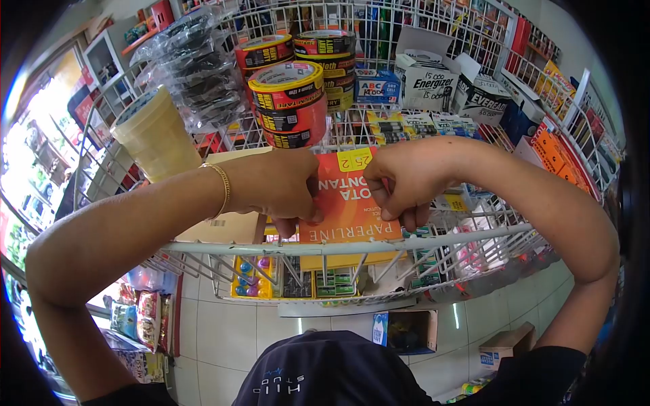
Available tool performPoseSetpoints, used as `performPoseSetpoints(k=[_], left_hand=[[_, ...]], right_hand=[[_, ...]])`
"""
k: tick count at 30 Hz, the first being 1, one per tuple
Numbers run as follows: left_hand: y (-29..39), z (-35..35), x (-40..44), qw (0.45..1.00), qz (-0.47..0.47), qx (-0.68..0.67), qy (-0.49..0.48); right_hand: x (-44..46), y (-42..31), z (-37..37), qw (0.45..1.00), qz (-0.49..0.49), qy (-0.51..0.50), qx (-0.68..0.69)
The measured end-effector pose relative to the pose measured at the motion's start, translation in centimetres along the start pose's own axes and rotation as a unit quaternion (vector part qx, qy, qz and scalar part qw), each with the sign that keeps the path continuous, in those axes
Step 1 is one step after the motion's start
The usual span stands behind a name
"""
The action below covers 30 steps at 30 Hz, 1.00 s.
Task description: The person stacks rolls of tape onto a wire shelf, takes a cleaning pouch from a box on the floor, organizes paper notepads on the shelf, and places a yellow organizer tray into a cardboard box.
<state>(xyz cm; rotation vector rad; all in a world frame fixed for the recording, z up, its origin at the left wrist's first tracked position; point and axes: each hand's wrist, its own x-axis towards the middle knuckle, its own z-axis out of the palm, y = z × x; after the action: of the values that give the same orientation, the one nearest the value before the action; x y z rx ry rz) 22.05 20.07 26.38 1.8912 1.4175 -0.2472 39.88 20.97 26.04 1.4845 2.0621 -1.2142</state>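
Observation:
A red-orange Paperline receipt book (347, 196) lies behind the front rail of a white wire rack, its print upside down to me. My left hand (281, 186), with a gold bracelet at the wrist, has its fingers closed at the book's left edge. At the right edge, my right hand (409, 176) pinches the cover with curled fingers. A yellow edge (352, 261) shows below the book, under the rail. Beneath and beside my left hand are tan paper envelopes (227, 227).
Heavy-duty tape rolls (288, 101), a leaning stack of pale tape (157, 135) and plastic-wrapped black rolls (196, 81) stand behind. Battery boxes (426, 81) fill the back right. The rack's front rail (447, 239) crosses before my hands. A lower tier holds small goods; an open carton (413, 331) sits on the floor.

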Motion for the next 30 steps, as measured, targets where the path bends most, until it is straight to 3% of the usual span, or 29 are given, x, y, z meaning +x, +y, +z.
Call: performPoseSetpoints(k=[7,16,22,24,26,30], left_hand=[[-0.7,0.0,0.7,0.999,-0.029,-0.02,-0.017],[-0.2,-0.3,0.1,1.0,0.006,0.007,-0.006],[-1.6,-3.1,-2.6,0.99,0.048,0.084,0.102],[-3.7,-4.7,-3.9,0.966,0.026,0.115,0.23],[-6.0,-5.8,-4.9,0.966,-0.01,0.073,0.249],[-8.8,-6.0,-5.2,0.967,-0.068,-0.021,0.244]], right_hand=[[0.0,0.0,-0.1,1.0,0.001,-0.001,0.002],[0.2,0.0,-0.4,1.0,0.004,-0.013,-0.016],[-0.5,0.0,-1.2,0.999,0.017,0.026,-0.044],[-0.6,-0.1,-1.4,0.999,0.007,0.033,-0.033],[-1.3,-1.1,-1.5,0.996,-0.031,0.079,-0.024],[-1.6,-3.7,-2.4,0.994,-0.096,0.054,0.008]])
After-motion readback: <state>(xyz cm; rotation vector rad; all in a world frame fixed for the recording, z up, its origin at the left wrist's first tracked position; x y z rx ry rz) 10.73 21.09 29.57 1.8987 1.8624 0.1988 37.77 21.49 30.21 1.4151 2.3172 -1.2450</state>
